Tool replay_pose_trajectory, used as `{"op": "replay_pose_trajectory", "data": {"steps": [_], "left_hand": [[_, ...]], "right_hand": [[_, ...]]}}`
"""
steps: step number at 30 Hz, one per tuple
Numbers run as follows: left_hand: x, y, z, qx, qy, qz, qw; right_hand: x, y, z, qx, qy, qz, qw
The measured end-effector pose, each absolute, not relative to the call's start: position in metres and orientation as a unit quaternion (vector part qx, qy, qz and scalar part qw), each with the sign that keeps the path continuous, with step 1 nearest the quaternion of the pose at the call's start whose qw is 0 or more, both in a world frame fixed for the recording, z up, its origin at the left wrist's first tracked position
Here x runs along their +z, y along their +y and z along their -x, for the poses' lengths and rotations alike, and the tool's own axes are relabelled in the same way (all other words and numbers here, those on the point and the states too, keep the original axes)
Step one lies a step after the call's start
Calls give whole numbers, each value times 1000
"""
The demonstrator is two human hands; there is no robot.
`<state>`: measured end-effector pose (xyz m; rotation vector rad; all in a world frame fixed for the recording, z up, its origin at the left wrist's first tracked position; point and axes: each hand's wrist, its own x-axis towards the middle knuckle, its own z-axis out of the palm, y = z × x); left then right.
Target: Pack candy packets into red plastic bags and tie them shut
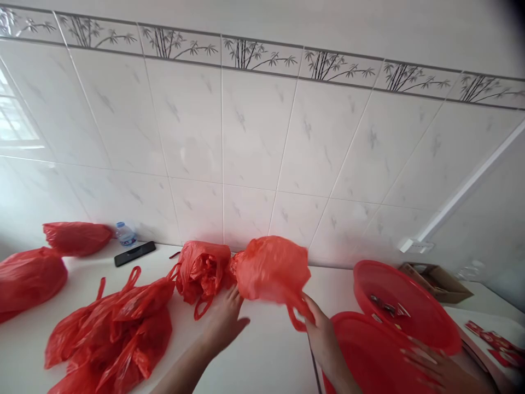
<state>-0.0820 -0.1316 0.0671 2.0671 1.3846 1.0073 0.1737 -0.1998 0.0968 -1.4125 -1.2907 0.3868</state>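
Head view: right grip (322,325) clasped red bag (273,268) by handle (297,300); left grip (223,323) spread empty at bag's eight o'clock; lopsided pulling risked tearing

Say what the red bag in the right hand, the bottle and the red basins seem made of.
Red bag: thin, slightly glossy plastic film, being crinkled and translucent. Bottle: probably clear, shiny plastic, since it looks see-through. Red basins: likely smooth moulded plastic, given their even colour and rounded rims.
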Motion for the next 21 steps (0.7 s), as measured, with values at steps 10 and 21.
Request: {"op": "replay_pose_trajectory", "data": {"steps": [10,21], "left_hand": [[9,-172,78,250,564,-704,350],[-21,-162,58,276,565,-433,645]], "right_hand": [[31,-211,-187,512,-273,623,524],[47,-229,-187,529,-337,602,494]]}}
